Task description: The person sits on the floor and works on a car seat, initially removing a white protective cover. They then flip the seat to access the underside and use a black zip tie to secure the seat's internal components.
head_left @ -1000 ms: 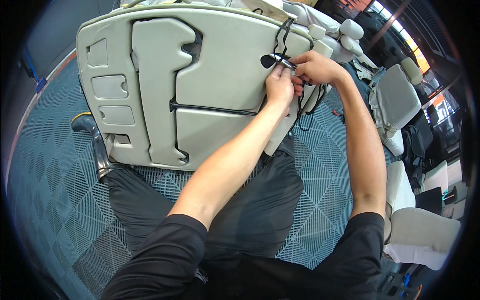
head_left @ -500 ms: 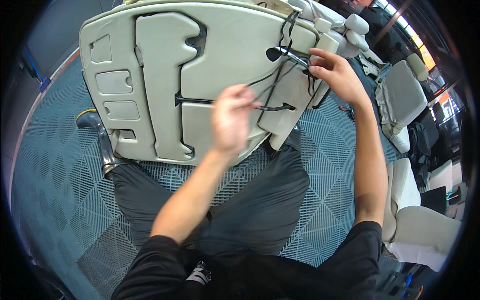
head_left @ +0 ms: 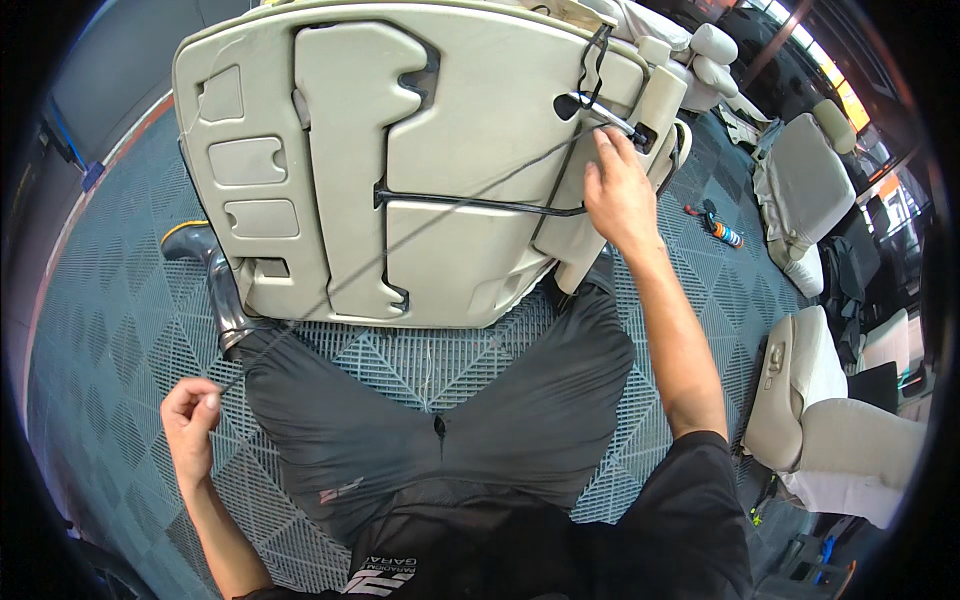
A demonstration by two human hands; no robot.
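A large cream seat-back panel (head_left: 475, 120) stands before me between my legs. My left hand (head_left: 190, 425) is low at the left, pinching the end of a thin dark cord (head_left: 420, 230). The cord runs taut and slanting across the panel, up to a shiny metal rod (head_left: 610, 118) at its upper right. Beside that rod is my right hand (head_left: 622, 195), its fingers straight and its thumb apart, the fingertips touching or close to the rod and cord. A black strap (head_left: 594, 65) hangs above the rod. A black bar (head_left: 480, 204) crosses the panel's middle.
Blue-grey grating tiles (head_left: 120, 330) cover the floor. At the right lie a blue-and-orange can or tool (head_left: 727, 235), pale car seats (head_left: 805, 185) and a seat with side controls (head_left: 790, 385). My boot (head_left: 225, 300) stands at the panel's left.
My left hand has swung down and left with the cord, drawing it out straight. My right hand has moved left and slightly down along the rod. The panel appears shifted slightly right.
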